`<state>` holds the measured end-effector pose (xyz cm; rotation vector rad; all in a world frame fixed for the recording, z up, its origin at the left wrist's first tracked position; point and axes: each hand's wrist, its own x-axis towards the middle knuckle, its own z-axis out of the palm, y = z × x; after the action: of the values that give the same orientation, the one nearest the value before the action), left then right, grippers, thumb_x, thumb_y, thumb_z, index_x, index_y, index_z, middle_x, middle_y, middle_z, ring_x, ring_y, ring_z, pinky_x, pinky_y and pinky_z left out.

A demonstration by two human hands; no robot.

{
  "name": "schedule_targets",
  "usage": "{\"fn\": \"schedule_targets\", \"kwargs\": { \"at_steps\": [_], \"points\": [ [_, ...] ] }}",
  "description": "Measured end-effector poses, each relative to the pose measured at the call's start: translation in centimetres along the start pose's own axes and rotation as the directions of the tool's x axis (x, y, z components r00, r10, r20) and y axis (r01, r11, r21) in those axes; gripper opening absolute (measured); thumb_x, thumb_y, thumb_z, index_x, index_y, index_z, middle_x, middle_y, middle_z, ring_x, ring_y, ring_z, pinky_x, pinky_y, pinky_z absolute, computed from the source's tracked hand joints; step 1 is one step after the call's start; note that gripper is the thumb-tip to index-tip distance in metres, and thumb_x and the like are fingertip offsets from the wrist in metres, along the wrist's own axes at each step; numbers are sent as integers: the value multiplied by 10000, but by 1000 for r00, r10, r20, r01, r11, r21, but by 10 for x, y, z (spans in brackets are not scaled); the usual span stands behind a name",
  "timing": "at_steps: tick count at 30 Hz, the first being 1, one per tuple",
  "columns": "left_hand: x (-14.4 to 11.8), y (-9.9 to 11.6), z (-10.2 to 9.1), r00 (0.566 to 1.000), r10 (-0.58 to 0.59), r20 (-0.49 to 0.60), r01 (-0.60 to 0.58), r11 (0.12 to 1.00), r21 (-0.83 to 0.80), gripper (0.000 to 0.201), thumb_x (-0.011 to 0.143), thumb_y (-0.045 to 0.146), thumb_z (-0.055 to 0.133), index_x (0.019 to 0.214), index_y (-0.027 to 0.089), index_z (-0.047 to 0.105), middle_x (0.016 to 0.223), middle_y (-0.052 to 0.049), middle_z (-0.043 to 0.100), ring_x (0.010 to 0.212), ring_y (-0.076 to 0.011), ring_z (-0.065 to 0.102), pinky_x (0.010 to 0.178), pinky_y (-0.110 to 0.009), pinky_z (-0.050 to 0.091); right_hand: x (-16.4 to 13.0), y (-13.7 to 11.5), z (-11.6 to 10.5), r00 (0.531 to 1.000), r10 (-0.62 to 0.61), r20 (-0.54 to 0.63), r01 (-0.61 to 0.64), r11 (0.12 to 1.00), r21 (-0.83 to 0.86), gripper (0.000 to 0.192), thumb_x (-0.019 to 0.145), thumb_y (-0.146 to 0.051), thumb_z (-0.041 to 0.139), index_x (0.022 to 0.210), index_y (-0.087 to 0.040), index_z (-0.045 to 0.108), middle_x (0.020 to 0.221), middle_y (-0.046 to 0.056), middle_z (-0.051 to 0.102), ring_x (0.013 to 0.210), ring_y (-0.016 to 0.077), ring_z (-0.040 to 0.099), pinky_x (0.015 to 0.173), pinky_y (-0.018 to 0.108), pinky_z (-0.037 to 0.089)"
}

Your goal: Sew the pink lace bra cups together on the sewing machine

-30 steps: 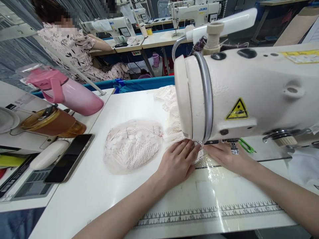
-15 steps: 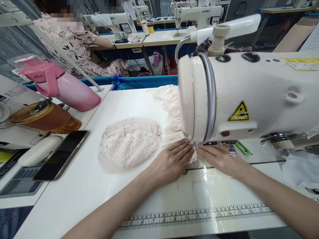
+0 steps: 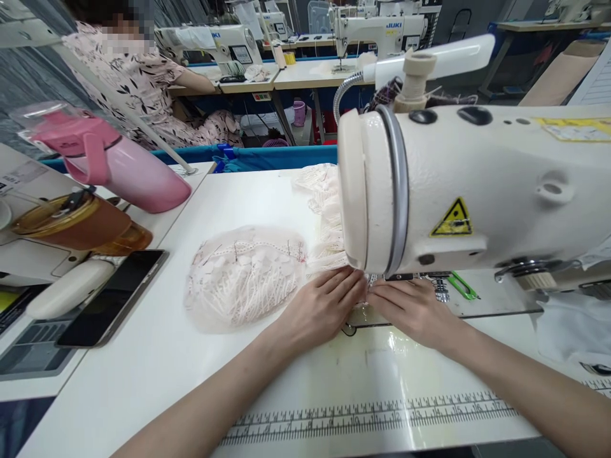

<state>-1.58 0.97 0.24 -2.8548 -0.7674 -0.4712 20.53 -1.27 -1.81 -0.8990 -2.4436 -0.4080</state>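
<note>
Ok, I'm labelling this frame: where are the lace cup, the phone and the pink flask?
lace cup (image 3: 245, 275), head view, middle of the lace.
phone (image 3: 114, 296), head view, middle of the dark screen.
pink flask (image 3: 138, 180), head view, its body.

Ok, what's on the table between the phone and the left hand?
In the head view, a rounded piece of pale pink lace lies flat between the phone and the left hand, with bare white tabletop on the phone's side.
</note>
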Motion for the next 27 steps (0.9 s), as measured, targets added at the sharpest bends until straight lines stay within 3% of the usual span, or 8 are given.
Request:
{"fn": "schedule_targets", "kwargs": {
  "at_steps": [5, 10, 22, 27],
  "points": [
    [0, 0, 2, 998, 44, -35, -45, 999, -31, 318, 961, 126, 394, 1226, 124, 570, 1244, -80, 638, 1196, -215, 579, 1037, -403, 472, -1, -1, 1, 1000, 13, -3, -13, 1000, -7, 208, 869, -53, 521, 988, -186, 627, 992, -34, 720, 897, 106, 632, 749, 277, 403],
    [2, -2, 3, 999, 38, -24, -40, 997, -67, 321, 943, 110, 395, 1208, 73, 574, 1220, -115, 648, 1146, -232, 613, 1017, -394, 486, 0, -1, 0, 1000, 22, 9, -22, 1000, -7, 207, 886, -59, 496, 992, -181, 626, 998, -41, 723, 881, 100, 623, 755, 283, 398],
    [8, 12, 7, 997, -51, -65, 51, 999, -1, 302, 956, 164, 391, 1122, 77, 626, 1144, -108, 685, 1018, -221, 671, 967, -381, 514, -4, 6, 3, 998, -32, 48, 34, 998, -48, 288, 852, -15, 472, 1059, -147, 622, 1039, 17, 705, 896, 136, 588, 757, 308, 430],
    [8, 18, 10, 993, -100, -65, 102, 994, 29, 298, 948, 178, 431, 1159, 83, 619, 1170, -108, 673, 1041, -225, 661, 981, -390, 503, -8, 7, 1, 995, 7, 97, 1, 997, -80, 350, 845, 10, 440, 1074, -173, 631, 1006, 17, 699, 850, 140, 584, 793, 308, 444]
  ]
}}
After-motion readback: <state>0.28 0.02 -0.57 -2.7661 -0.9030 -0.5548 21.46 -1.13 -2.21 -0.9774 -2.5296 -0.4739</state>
